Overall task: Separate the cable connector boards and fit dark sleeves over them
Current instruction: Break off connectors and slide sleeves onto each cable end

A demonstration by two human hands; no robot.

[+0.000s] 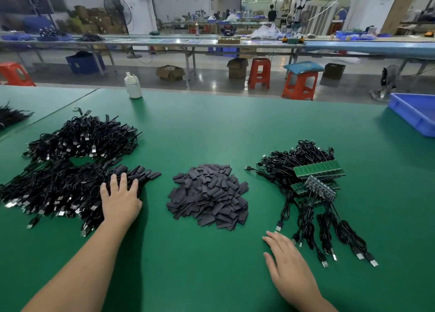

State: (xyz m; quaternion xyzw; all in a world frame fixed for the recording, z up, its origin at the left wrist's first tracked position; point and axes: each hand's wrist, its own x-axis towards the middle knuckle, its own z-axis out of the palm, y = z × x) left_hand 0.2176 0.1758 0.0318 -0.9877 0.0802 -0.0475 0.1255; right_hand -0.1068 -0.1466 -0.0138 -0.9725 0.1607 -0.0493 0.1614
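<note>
A heap of flat dark sleeves (208, 197) lies in the middle of the green table (211, 128). To its right, black USB cables (306, 205) fan out from joined green connector boards (319, 169). On the left are two piles of sleeved black cables (58, 189). My left hand (121, 198) rests with straight fingers on the right edge of the nearer left pile. Lying flat on the table, my right hand (288, 264) sits just left of the loose USB plugs and holds nothing.
A white bottle (133, 85) stands at the table's far edge. A blue bin (414, 112) sits at the far right corner. More black cables (11, 116) lie at the far left. Beyond the table are red stools, boxes and other benches.
</note>
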